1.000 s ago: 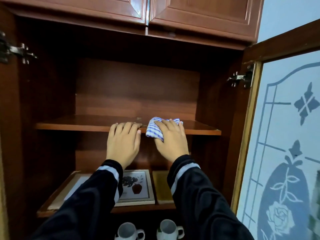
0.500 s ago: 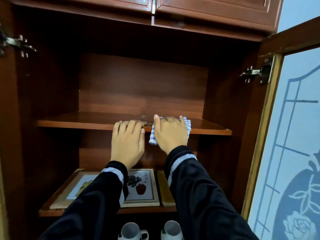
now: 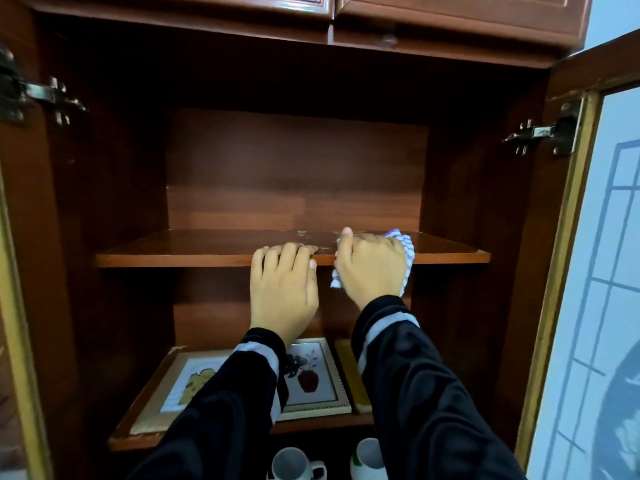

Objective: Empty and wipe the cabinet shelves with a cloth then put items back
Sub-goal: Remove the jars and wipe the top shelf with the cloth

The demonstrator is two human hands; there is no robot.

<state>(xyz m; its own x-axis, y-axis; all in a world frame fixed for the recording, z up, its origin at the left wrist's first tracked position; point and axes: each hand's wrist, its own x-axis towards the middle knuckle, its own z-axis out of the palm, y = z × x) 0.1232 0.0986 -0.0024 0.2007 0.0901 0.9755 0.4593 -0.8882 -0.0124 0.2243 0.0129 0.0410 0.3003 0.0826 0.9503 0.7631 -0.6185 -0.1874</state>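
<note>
Fingers of right hand (image 3: 372,263) curled round striped cloth (image 3: 404,241) on shelf (image 3: 190,247), left hand (image 3: 282,282) gripping shelf edge

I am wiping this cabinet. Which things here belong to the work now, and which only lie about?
In the job: cloth, held by right hand; upper shelf; left hand, hooked over its front edge.
Lying about: framed pictures on lower shelf; mugs below; open glass door.
</note>
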